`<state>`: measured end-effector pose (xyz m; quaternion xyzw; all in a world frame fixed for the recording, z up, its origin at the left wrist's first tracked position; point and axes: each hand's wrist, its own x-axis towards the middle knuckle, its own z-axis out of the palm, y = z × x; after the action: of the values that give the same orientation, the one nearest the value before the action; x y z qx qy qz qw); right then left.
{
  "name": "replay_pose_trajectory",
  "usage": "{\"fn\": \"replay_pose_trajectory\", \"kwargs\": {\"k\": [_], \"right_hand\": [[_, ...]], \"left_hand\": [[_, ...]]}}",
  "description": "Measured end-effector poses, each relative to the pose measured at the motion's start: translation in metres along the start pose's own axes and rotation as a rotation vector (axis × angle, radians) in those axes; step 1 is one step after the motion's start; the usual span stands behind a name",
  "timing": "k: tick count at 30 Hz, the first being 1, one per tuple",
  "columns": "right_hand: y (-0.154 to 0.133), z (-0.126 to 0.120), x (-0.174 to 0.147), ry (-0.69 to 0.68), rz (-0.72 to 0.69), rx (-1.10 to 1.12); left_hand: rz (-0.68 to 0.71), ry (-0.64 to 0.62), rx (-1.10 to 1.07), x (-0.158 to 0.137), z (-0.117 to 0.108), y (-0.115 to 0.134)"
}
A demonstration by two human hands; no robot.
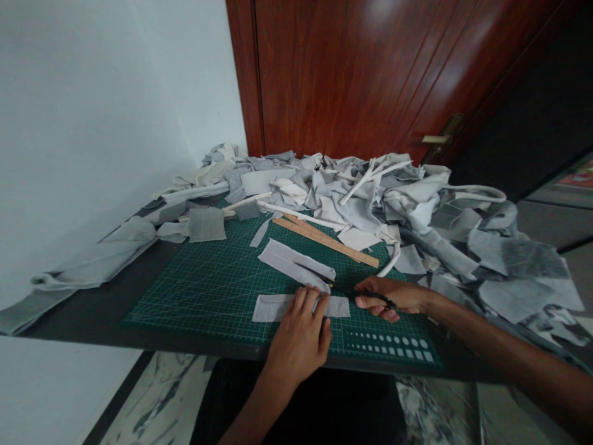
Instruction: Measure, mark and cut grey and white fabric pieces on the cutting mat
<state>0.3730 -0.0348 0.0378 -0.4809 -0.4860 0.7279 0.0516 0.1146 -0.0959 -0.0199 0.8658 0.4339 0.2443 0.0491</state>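
Note:
My right hand (386,298) is closed around the black handles of a pair of scissors (340,287). Their blades point left and lie along a light grey fabric strip (282,256), which sits tilted on the green cutting mat (199,290). Closer to me, a second grey fabric strip (269,309) lies level on the mat. My left hand (303,330) rests palm down over this nearer strip, hiding its middle. Its fingers are stretched forward, with the tips at the lower right edge of the tilted strip. Fingertip contact there is hard to make out.
Wooden rulers (324,240) lie crossed beyond the strips. A large heap of grey and white fabric scraps (324,185) fills the back and right of the dark table (102,309). More cloth (106,256) runs along the left edge. A wall and a wooden door (343,74) stand behind.

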Motion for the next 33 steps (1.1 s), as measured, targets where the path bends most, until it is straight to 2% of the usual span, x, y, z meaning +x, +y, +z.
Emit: {"fn": "replay_pose_trajectory", "kwargs": {"k": [33], "right_hand": [[0.0019, -0.0008, 0.0006, -0.014, -0.024, 0.01]], "left_hand": [[-0.011, 0.001, -0.021, 0.0006, -0.0022, 0.0011]]}}
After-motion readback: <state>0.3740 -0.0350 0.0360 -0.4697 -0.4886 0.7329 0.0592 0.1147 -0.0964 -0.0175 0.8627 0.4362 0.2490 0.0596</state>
